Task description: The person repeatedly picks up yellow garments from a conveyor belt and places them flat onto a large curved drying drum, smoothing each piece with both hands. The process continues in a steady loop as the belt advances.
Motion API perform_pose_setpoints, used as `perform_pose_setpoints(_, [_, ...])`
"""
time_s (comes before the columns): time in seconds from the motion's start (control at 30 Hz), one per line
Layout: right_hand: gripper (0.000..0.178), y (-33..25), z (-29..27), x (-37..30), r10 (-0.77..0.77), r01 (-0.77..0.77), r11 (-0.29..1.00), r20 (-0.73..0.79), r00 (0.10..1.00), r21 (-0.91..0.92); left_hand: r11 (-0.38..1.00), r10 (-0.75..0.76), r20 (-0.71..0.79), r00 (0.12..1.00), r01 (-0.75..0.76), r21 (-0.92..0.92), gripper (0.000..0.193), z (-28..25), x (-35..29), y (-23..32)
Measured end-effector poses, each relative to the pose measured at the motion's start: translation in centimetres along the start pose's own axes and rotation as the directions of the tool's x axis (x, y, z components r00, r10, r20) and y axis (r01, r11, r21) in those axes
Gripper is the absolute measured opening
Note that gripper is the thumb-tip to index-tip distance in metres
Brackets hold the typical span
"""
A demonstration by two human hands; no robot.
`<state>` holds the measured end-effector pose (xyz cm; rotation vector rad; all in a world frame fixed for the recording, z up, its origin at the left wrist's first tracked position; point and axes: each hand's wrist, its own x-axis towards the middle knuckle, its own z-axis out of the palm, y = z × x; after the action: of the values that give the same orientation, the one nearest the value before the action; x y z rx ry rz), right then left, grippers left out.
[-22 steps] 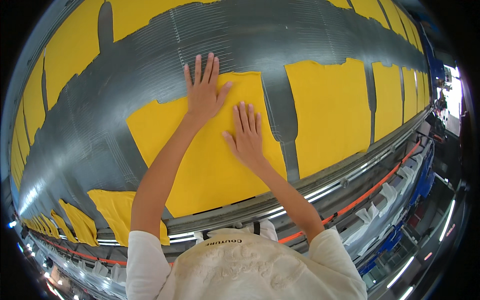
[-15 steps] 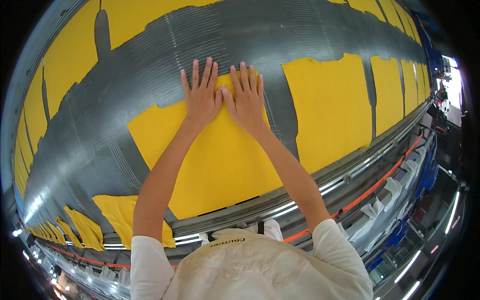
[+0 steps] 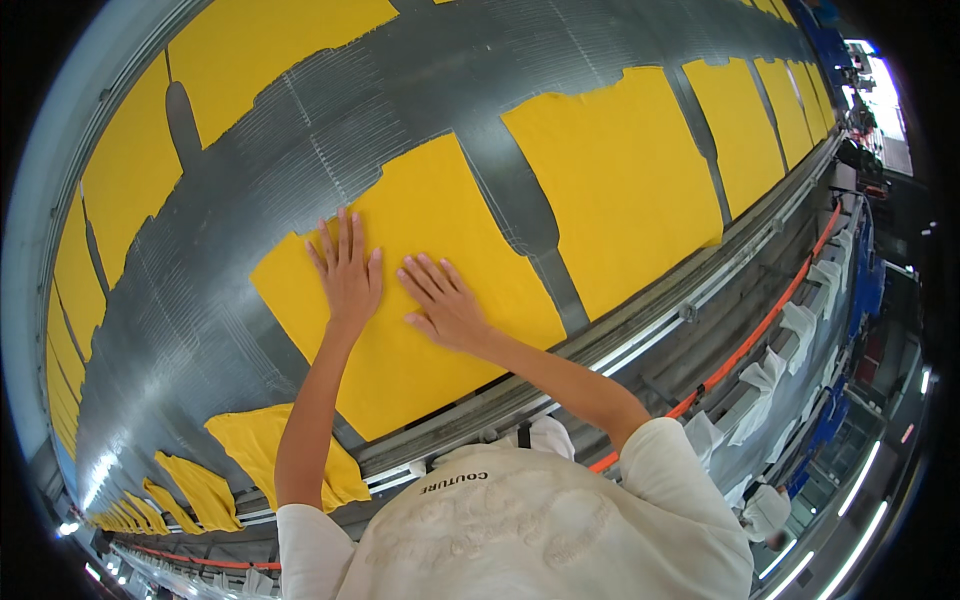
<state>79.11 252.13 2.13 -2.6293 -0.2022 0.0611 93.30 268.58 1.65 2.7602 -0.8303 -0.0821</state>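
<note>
A yellow cut fabric panel (image 3: 400, 375) lies mostly flat on a dark, shiny surface (image 3: 360, 110) right in front of me. My left hand (image 3: 347, 275) rests on its upper left part, fingers spread and the tips close to the panel's far edge. Flat on the middle of the same panel is my right hand (image 3: 445, 305), with its fingers pointing to the upper left and the thumb apart. A gap of fabric shows between the two hands. Neither hand grips anything.
To the right lies another yellow panel (image 3: 620, 190), with several more beyond. At lower left, a rumpled yellow panel (image 3: 245, 440) hangs over the near edge. A metal rail (image 3: 650, 345) and an orange-red tube (image 3: 740, 355) run along the near side, beside white cloths (image 3: 760, 395).
Both hands have come back from the panel's far edge toward me and moved apart. The right hand has turned to point leftward. The far right corner of the panel is now uncovered.
</note>
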Motion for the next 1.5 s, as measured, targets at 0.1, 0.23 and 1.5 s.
perform_pose_setpoints(0.1, [0.072, 1.1, -1.1, 0.4, 0.054, -0.053, 0.998, -0.052, 0.997, 0.022, 1.0, 0.004, 0.027, 1.0, -0.004, 0.021, 0.065, -0.8, -2.1, -0.3])
perform_pose_setpoints(0.23, [0.072, 3.4, -2.2, 2.5, 0.148, -0.149, 0.989, -0.151, 0.977, 0.004, 1.0, -0.027, 0.027, 0.999, 0.026, 0.015, 0.067, -0.9, -3.4, -0.1])
perform_pose_setpoints(1.5, [0.007, 8.0, -4.6, 2.0, 0.509, -0.486, 0.853, -0.504, 0.698, 0.189, 0.954, 0.279, 0.071, 0.958, -0.267, -0.139, 0.072, 3.1, 4.1, 12.6])
